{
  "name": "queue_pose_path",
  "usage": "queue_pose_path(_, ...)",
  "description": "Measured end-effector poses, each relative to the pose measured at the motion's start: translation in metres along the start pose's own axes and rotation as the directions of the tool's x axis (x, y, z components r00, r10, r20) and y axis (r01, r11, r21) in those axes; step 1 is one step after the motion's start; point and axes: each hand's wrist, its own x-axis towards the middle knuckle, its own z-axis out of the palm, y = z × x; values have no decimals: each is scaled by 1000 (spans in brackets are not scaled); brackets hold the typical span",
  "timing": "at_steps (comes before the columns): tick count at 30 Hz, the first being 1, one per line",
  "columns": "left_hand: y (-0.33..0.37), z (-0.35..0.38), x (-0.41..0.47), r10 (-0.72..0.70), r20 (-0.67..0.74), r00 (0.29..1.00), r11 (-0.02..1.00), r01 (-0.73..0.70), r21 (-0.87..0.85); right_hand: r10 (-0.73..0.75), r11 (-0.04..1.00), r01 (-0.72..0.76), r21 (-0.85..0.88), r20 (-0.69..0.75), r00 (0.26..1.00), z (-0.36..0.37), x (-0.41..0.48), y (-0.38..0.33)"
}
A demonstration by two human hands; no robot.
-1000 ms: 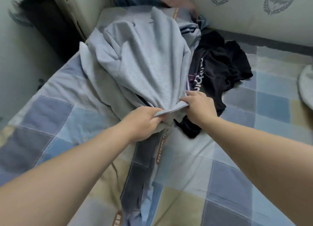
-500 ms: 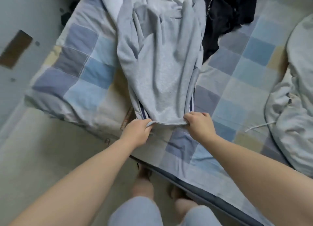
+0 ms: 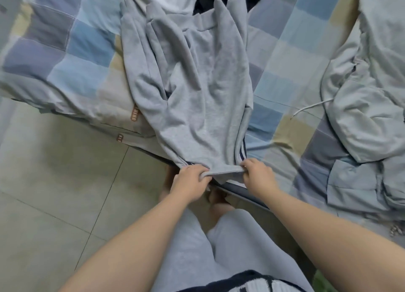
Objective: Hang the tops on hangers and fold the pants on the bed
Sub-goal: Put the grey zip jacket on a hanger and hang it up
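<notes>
Grey pants (image 3: 197,99) lie lengthwise on bed (image 3: 65,51), running away from both hands, w/ near hem hanging just past mattress edge. L hand (image 3: 189,182) grips hem's left corner, fingers curled round the fabric. R hand (image 3: 258,175) pinches right corner, thumb & fingers clamped on it. Hem is pulled flat btwn the two.

Around:
- Far beyond hands, at other end of pants: elastic waistband (image 3: 201,21). Behind it a black garment (image 3: 203,5), partly covered by grey folds.
- Up beyond L hand, long bunched ridges of the pants' own fabric lie across the flat panel, so the piece isn't smooth.
- Right of R hand, well apart: pale grey top (image 3: 361,94), crumpled, w/ white drawstring (image 3: 311,107) trailing toward pants.
- Left of & below L hand: tiled floor (image 3: 54,182).
- Directly under hands: person's feet (image 3: 217,198), blurred. Nearer camera, grey shorts (image 3: 219,248).

Materials/shapes:
- Pants are a soft marl sweat-knit, matte, thick enough to hold rounded tube-like folds. Navy stripes (image 3: 241,151) run along side seam just beyond R hand.
- Bed sheet is thin & wrinkled, checked in blue, grey & beige squares.
- Floor has pale, slightly glossy tiles w/ thin dark grout lines.
- Black garment's shape can't be told.
</notes>
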Motion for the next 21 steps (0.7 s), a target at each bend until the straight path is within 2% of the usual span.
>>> queue_pose_path(4, 15, -35, 36, 10, 33, 999, 996, -13, 86, -7, 999, 8, 47, -17, 1000, -32, 30, -10)
queue_pose_path(13, 16, -162, 157, 116, -116, 986, 938, -70, 340, -35, 998, 45, 44, -214, 976, -120, 150, -82)
queue_pose_path(16, 10, -209, 216, 223, -189, 956, 889, -120, 442, -57, 997, 69, 35, -270, 961, -139, 210, -109)
queue_pose_path(21, 8, -285, 319, 393, -336, 856, 793, -131, 595, -87, 995, 100, 16, -366, 926, -167, 319, -146)
